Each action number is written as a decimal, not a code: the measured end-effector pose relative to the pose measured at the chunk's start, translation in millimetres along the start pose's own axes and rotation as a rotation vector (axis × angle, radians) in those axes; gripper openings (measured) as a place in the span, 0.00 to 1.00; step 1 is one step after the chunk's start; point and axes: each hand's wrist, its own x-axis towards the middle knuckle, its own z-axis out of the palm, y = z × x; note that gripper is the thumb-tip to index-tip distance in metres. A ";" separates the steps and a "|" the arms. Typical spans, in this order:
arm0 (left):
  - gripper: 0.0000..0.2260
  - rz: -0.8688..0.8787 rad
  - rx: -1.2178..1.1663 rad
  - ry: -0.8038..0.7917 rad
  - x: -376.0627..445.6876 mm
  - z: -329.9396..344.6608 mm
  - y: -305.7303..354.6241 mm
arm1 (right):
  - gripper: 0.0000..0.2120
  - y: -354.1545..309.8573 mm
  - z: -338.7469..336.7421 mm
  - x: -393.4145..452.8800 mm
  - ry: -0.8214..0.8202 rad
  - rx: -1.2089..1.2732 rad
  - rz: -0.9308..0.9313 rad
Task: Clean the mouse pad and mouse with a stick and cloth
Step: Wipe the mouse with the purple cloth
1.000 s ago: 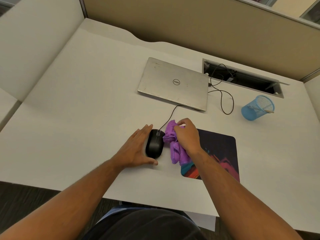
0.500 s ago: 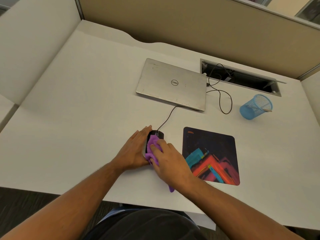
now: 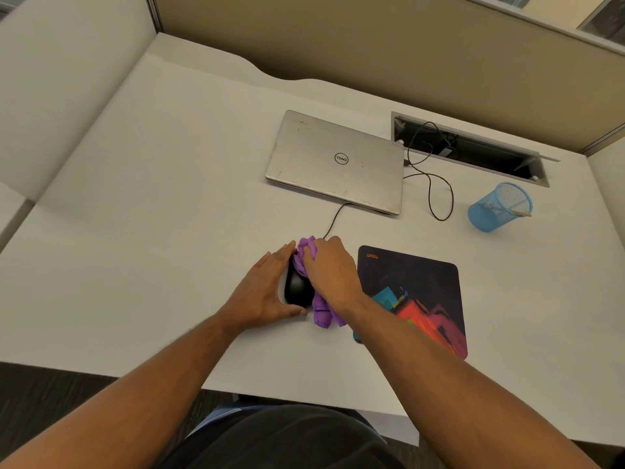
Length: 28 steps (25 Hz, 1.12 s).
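Cloth [image 3: 319,308] in the right hand [image 3: 333,270] has slid up to the mouse's front since a half-second ago, its fingers clamped on the purple wad; wiping looks mid-course. Left hand [image 3: 262,292] steadies the mouse [image 3: 297,289], fingers spread along its left flank. Right of the mouse lies the mouse pad [image 3: 419,286], uncovered. Beyond the mouse, its cord [image 3: 333,220] runs toward a closed laptop [image 3: 338,160]; nothing blocks the strokes.
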 end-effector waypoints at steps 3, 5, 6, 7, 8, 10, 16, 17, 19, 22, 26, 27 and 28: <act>0.56 -0.018 -0.011 0.003 -0.7 1.1 -0.3 | 0.16 -1.1 5.1 -28.5 0.041 0.028 0.046; 0.55 -0.014 -0.014 -0.006 -1.1 1.7 -2.3 | 0.14 2.3 15.7 -48.8 0.008 0.088 0.081; 0.54 -0.008 -0.024 -0.008 -1.1 2.0 -3.1 | 0.10 5.6 22.5 -57.4 -0.009 0.129 0.078; 0.54 0.002 -0.034 -0.007 -0.8 2.2 -3.7 | 0.07 8.5 27.0 -66.0 -0.012 0.146 0.054; 0.53 0.007 -0.043 -0.010 -0.5 2.3 -4.1 | 0.07 12.1 30.9 -71.5 -0.002 0.150 0.025; 0.54 -0.002 -0.056 -0.016 -0.3 2.8 -4.6 | 0.12 14.4 26.9 -77.1 -0.013 0.045 -0.032; 0.55 -0.036 -0.065 0.000 2.9 5.0 -8.7 | 0.17 -7.2 5.2 -33.4 0.070 -0.180 -0.082; 0.54 -0.030 -0.074 0.016 2.9 4.4 -8.1 | 0.16 -13.9 4.6 -24.7 0.059 -0.206 -0.082; 0.54 -0.018 -0.099 0.039 2.1 3.0 -5.9 | 0.16 -23.5 4.2 -12.3 0.054 -0.263 -0.111; 0.52 0.003 -0.142 0.052 1.6 1.8 -2.7 | 0.17 -26.4 2.2 -16.4 0.056 -0.335 -0.253; 0.48 0.012 -0.173 0.074 -0.6 6.5 -10.4 | 0.18 -12.7 2.0 -44.6 -0.043 -0.304 -0.454; 0.49 0.015 -0.162 0.072 0.0 8.8 -14.2 | 0.19 -7.4 0.7 -50.6 -0.078 -0.294 -0.516; 0.50 0.031 -0.139 0.074 0.6 10.1 -17.4 | 0.20 -2.9 -2.6 -52.5 -0.109 -0.283 -0.568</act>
